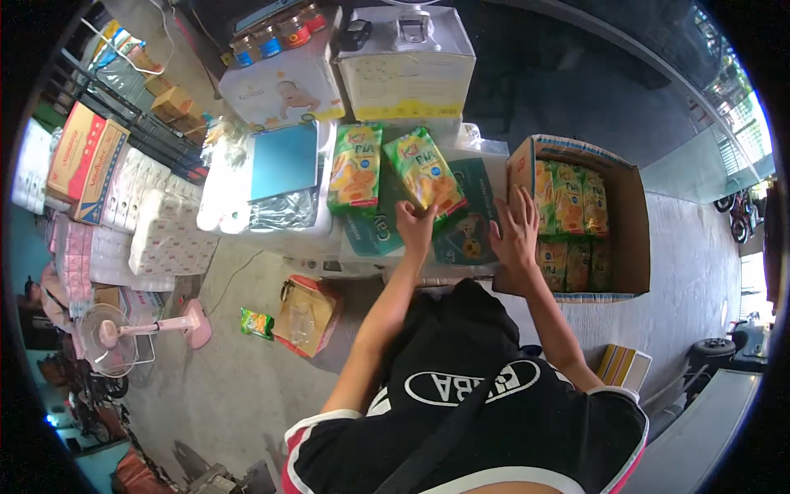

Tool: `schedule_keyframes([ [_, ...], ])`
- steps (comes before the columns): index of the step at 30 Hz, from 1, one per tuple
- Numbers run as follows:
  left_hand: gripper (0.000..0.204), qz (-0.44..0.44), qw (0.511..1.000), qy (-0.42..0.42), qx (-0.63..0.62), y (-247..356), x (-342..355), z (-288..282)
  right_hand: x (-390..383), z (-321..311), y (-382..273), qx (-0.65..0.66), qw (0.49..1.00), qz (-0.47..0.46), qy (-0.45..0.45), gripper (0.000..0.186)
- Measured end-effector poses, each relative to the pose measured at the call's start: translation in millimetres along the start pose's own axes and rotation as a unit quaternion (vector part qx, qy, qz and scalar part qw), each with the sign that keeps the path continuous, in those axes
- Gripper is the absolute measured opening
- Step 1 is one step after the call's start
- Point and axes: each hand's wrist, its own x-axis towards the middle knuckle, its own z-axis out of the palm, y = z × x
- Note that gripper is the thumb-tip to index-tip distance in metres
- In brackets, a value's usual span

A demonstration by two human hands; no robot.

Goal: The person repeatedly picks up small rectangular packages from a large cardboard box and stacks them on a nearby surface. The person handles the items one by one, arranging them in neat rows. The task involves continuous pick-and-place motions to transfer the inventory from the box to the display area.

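My left hand [414, 226] pinches the lower end of a green and yellow snack packet [426, 171], which lies tilted on the table. To its left is a similar snack packet [355, 167], untouched. My right hand [518, 228] has its fingers spread and rests against the near left edge of an open cardboard box [629, 222]. Inside that box, several snack packets [568, 198] stand in rows along its left part. Dark green printed flat packages [471, 202] lie under and beside the packet at my left hand.
Two white cartons [403, 78] stand at the table's back, small jars [267, 41] on one. A blue flat folder [284, 162] lies to the left. On the floor are a small carton [309, 317], a green packet [257, 323] and a pink fan [193, 323]. Tissue packs [173, 235] are stacked left.
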Motion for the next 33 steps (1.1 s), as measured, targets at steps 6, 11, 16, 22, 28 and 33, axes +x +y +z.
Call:
schedule_keyframes([
  [6, 0.044, -0.106, 0.974, -0.161, -0.12, -2, -4, -20, 17, 60, 7, 0.195, 0.937, 0.118, -0.267, 0.044],
  [11, 0.051, -0.176, 0.932, -0.236, -0.214, -11, -32, -60, 6, 41, -49, 0.09, 0.946, 0.027, -0.31, 0.058],
  [16, 0.035, -0.136, 0.964, -0.168, -0.156, 9, -54, -57, -10, 59, -50, 0.021, 0.909, 0.128, -0.396, 0.069],
  [22, 0.037, -0.182, 0.942, -0.242, -0.141, -4, -44, -67, -26, 76, -19, 0.088, 0.845, 0.191, -0.492, 0.061],
  [28, 0.026, -0.114, 0.972, -0.203, -0.037, -5, -50, -53, -76, 104, -1, 0.125, 0.918, 0.028, -0.375, 0.059],
  [33, 0.029, 0.047, 0.95, -0.282, 0.125, 50, -50, -81, -38, 17, -20, 0.23, 0.882, 0.085, -0.402, 0.056],
])
